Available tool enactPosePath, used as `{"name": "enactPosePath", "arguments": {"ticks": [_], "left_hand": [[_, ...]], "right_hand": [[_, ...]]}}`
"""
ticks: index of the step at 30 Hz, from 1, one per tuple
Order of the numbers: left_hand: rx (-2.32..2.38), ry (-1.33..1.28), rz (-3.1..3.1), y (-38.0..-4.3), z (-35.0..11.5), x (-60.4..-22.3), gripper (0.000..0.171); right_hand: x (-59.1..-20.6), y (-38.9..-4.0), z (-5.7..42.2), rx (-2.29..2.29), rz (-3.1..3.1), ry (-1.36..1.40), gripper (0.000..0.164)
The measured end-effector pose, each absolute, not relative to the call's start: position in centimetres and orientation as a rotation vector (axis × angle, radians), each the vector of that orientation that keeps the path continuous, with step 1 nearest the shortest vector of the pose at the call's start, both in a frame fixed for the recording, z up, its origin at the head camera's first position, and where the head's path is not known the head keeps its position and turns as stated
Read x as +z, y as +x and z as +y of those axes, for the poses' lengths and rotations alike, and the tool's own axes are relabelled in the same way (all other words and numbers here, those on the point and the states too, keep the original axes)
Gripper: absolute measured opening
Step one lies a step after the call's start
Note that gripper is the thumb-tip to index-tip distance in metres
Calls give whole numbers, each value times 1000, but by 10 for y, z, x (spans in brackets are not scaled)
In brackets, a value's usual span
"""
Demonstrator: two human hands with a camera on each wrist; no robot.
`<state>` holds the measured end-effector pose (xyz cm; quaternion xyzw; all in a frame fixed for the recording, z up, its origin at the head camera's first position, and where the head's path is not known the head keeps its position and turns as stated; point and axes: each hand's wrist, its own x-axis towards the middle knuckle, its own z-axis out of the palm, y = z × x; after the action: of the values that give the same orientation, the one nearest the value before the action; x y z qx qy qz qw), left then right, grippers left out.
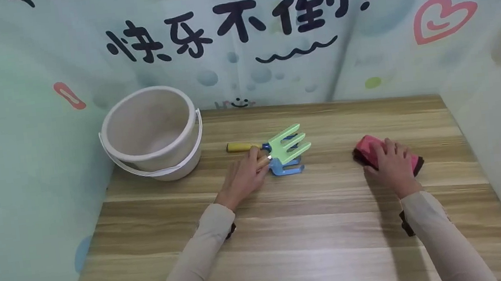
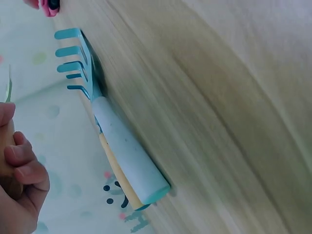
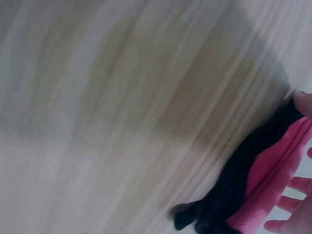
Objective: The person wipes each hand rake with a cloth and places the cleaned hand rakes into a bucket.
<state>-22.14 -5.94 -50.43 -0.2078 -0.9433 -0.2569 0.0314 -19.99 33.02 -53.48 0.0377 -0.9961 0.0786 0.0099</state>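
My left hand grips the wooden handle of a light green garden hand fork, its tines pointing right. Beneath it in the head view are a blue hand rake and a tool with a yellow handle. The left wrist view has the rake's pale blue handle lying alongside the yellow one, both on the table. At the right, my right hand holds a folded pink cloth item with black edging. Its thumb lies at the black edge, the fingers on the pink side.
A white bucket with its handle lowered stands at the back left of the wooden table. Printed fabric walls close off the back and both sides.
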Motion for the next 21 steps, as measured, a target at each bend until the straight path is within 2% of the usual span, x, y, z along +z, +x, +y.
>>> {"name": "enactPosePath", "arguments": {"ticks": [10,16,21], "left_hand": [[-772,-658,-2794,-210,-56,-514,33],[-814,-662,-2832,-208,-55,-514,33],[-819,-634,-2872,-207,-54,-511,34]], "right_hand": [[-539,-203,335,178,-3113,208,58],[-541,-206,330,100,-3092,170,51],[-540,-207,329,7,-3099,133,39]]}}
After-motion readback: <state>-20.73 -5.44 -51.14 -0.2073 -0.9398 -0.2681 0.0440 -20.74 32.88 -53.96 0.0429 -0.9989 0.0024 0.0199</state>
